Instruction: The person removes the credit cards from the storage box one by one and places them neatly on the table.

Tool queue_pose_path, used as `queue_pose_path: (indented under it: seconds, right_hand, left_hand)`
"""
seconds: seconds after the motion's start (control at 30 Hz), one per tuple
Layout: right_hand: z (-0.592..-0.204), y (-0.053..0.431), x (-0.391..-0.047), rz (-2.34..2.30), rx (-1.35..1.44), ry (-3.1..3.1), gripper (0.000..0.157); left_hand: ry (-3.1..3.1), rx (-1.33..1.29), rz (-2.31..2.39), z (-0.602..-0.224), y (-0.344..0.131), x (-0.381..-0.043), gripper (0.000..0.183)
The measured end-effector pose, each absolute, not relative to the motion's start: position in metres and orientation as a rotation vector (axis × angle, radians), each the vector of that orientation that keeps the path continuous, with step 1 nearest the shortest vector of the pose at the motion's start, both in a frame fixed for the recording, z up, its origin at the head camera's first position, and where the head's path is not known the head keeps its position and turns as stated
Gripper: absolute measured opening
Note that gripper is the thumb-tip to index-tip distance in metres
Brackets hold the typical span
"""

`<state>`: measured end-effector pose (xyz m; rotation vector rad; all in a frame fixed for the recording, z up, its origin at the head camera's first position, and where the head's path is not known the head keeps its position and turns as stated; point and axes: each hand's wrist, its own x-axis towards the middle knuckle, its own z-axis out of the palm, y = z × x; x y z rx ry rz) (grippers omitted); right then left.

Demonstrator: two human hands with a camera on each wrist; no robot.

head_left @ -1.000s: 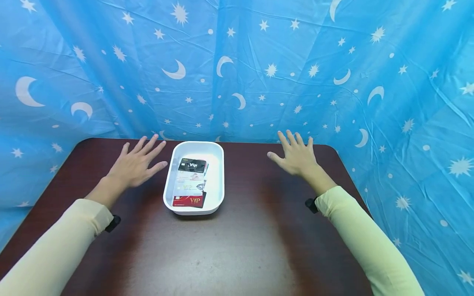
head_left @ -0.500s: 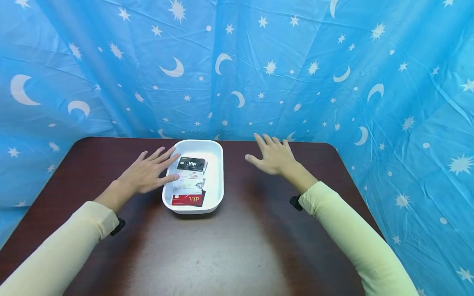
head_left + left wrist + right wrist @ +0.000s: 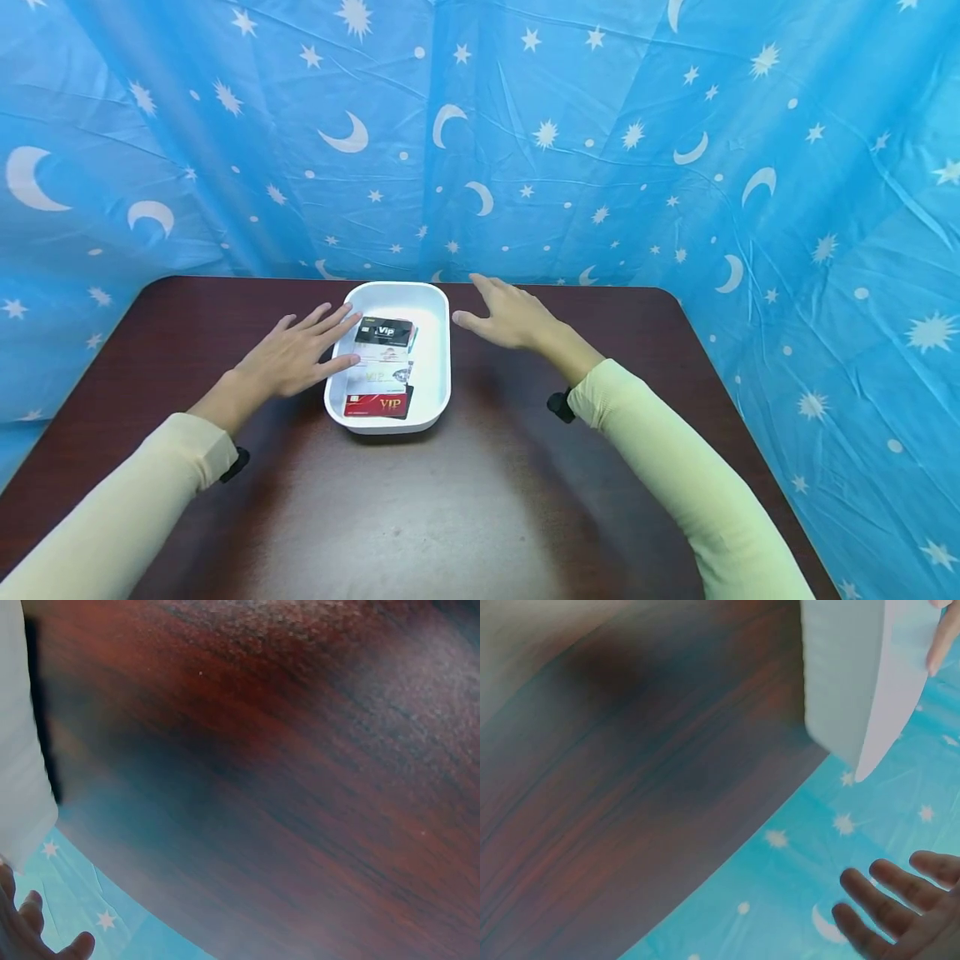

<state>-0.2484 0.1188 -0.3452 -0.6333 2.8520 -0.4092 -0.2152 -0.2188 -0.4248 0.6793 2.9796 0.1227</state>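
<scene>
A white rounded tray (image 3: 433, 375) holds several overlapping plastic cards: a black VIP card (image 3: 384, 332) at the back, pale cards (image 3: 375, 377) in the middle and a red VIP card (image 3: 372, 405) in front. My left hand (image 3: 292, 354) has its fingers spread, with index finger and thumb over the tray's left rim; whether they touch it I cannot tell. To the right of the tray, my right hand (image 3: 513, 317) hovers with straight fingers, its thumb close to the right rim. In the right wrist view, a gap separates that hand (image 3: 907, 907) from the tray's wall (image 3: 847, 675).
The tray stands on a dark brown wooden table (image 3: 450, 517), left of its middle. A blue curtain (image 3: 495, 150) with white moons and stars hangs behind the table and down its sides. Both forearms wear pale sleeves (image 3: 660, 450) with a black wrist strap.
My right hand has moved left, from the table's right part to beside the tray. My left hand has moved right and slightly down, reaching the tray's left rim. The cards have not moved.
</scene>
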Motion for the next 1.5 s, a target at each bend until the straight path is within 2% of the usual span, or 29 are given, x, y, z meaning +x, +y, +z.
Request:
queue_pose_path:
  seconds: [0.43,0.67,1.13,1.5]
  right_hand:
    - [-0.352,0.074,-0.255,-0.765,-0.684,2.736,0.064]
    - [-0.360,0.057,-0.266,-0.781,-0.587,2.662,0.070]
    - [-0.365,0.031,-0.278,-0.849,-0.415,2.432,0.071]
    - [-0.377,0.014,-0.289,-0.828,-0.368,2.394,0.062]
  left_hand:
    - [2.991,0.695,0.139,-0.425,-0.218,-0.214,0.080]
    - [2.967,0.680,0.104,-0.425,-0.220,-0.214,0.081]
    - [2.941,0.665,0.130,-0.426,-0.220,-0.214,0.080]
    - [2.940,0.679,0.126,-0.426,-0.221,-0.213,0.080]
